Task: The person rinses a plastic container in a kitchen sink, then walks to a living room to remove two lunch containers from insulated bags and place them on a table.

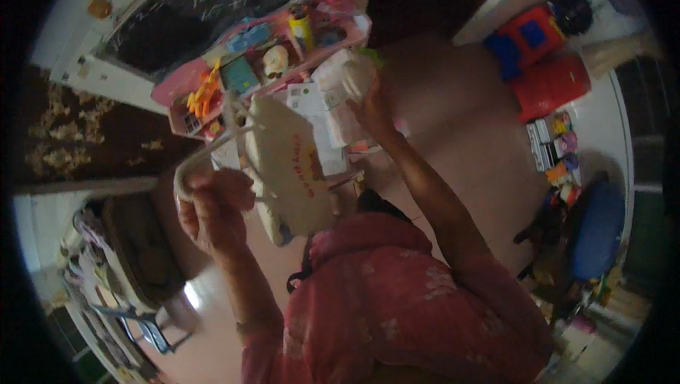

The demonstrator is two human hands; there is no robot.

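Observation:
My left hand point(218, 206) is closed around the handle loops of a cream cloth tote bag point(287, 171) with red lettering, which hangs to the right of the hand. My right hand point(374, 110) grips a round white object point(358, 77), whose exact kind I cannot tell, above the near right part of a pink desk organizer point(366, 28). Below and beside it lie printed papers point(332, 163). An orange toy figure point(204, 94), a teal box point(239, 76), a white item point(276, 60) and a yellow bottle point(301, 30) stand in the organizer.
A blackboard point(175, 22) with chalk writing rises behind the organizer. To the left is a dark brown cushioned seat point(141, 246), with a folding stool point(151, 331) below it. Red plastic bins point(552, 86), small toys point(566, 145) and a blue rounded object point(600, 230) line the right side.

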